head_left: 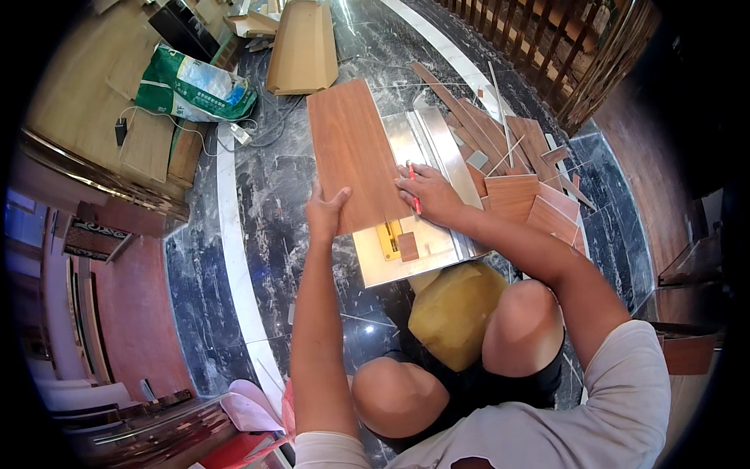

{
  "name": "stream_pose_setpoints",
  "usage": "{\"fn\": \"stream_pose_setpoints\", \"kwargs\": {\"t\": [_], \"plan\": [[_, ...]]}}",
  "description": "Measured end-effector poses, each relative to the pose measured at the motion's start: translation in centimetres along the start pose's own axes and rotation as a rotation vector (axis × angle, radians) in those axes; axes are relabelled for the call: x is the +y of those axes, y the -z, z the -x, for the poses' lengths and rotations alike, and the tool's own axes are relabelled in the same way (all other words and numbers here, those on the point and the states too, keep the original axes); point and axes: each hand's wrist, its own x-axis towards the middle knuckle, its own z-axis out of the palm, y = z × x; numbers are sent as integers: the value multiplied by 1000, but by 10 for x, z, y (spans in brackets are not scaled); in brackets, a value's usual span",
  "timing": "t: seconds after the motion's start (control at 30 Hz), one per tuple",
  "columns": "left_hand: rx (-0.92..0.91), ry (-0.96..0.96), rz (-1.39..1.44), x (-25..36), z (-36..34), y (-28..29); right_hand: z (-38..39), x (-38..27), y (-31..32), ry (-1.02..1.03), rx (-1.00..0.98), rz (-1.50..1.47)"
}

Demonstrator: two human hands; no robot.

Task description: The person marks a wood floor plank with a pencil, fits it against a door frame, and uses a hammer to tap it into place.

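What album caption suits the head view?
Over a metal worktop, left hand grips a brown board; right hand, with red pen, at its edge.

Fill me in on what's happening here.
The person's left hand grips the left edge of a long brown wood-grain board, over a silver metal worktop. The right hand is at the board's right edge, with a red pen or pencil between its fingers. A small brown piece lies on the worktop near its front, and cut boards are piled on the floor to the right.
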Motion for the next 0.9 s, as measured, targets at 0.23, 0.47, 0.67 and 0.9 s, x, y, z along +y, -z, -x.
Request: {"fn": "stream_pose_setpoints", "kwargs": {"t": [0.23, 0.47, 0.67, 0.9], "plan": [[-16, 59, -10, 6, 18, 2, 12, -9, 5, 46, -10, -8], [-2, 85, 1, 10, 39, 5, 27, -22, 12, 76, -30, 1], [-1, 83, -13, 15, 57, 7, 40, -29, 20, 87, -73, -29], [3, 44, -31, 14, 72, 11, 52, -37, 25, 145, -92, -10]]}}
